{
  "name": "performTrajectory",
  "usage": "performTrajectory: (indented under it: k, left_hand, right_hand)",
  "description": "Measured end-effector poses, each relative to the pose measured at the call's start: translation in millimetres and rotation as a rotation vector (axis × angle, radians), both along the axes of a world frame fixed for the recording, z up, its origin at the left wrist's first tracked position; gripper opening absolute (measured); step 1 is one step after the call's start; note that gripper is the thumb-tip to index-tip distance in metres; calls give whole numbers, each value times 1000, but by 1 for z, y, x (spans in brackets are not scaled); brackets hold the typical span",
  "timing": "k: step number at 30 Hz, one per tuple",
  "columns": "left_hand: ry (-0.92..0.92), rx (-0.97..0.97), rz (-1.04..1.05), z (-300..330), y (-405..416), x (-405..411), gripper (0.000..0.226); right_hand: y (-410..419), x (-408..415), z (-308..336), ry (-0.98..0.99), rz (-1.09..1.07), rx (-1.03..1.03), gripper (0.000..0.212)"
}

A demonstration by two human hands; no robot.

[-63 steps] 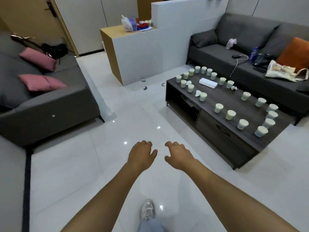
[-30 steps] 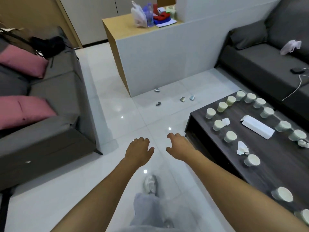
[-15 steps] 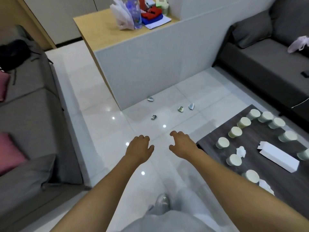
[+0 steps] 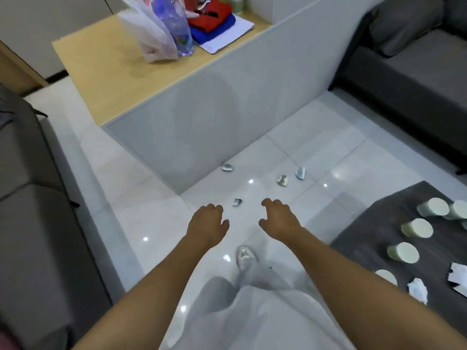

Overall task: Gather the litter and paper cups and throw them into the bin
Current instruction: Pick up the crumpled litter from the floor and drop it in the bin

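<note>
Glossy white floor tiles (image 4: 156, 218) carry four small crumpled scraps of silvery-green litter: one (image 4: 227, 167) just beside the foot of the pale grey partition wall (image 4: 202, 117), two (image 4: 282, 180) (image 4: 300, 172) side by side further right, and the nearest (image 4: 237, 202) lying between the two outstretched hands. Both hands hang above the floor, palms down, touching nothing: the left hand (image 4: 207, 224) has its fingers loosely curled and holds nothing, and the right hand (image 4: 278, 218) likewise, its fingers (image 4: 271, 203) bent and slightly spread. A pale sneaker (image 4: 245, 256) stands on the tiles below them, under light grey trousers. At the right a dark wood-grain low counter (image 4: 366, 236) bears round pale green paper cups (image 4: 415, 228), standing apart, plus crumpled white paper scraps (image 4: 418, 290) near its near edge. Behind the partition a light wooden counter (image 4: 101, 72) holds a blurred white plastic bag (image 4: 151, 34), a clear plastic bottle (image 4: 177, 24) and folded red and blue cloth (image 4: 212, 24) on a white sheet. Grey fabric sofas flank the scene, one at left (image 4: 30, 198), one at upper right (image 4: 417, 66). No bin is in view
</note>
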State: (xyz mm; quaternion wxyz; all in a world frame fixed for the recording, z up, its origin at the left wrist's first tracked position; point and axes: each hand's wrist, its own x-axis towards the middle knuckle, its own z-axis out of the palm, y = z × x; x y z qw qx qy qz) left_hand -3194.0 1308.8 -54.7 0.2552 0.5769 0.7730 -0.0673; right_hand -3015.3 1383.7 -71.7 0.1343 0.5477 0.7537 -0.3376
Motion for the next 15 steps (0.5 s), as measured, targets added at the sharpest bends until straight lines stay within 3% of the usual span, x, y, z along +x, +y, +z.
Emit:
performTrajectory:
  k: [10, 15]
  left_hand:
    - [-26, -114, -160, -28, 135, -100, 38]
    - [-51, -145, -324, -56, 206, -142, 38]
  right_hand:
    - [96, -75, -35, -36, -205, -133, 49]
    - [129, -113, -62, -1, -468, -203, 52]
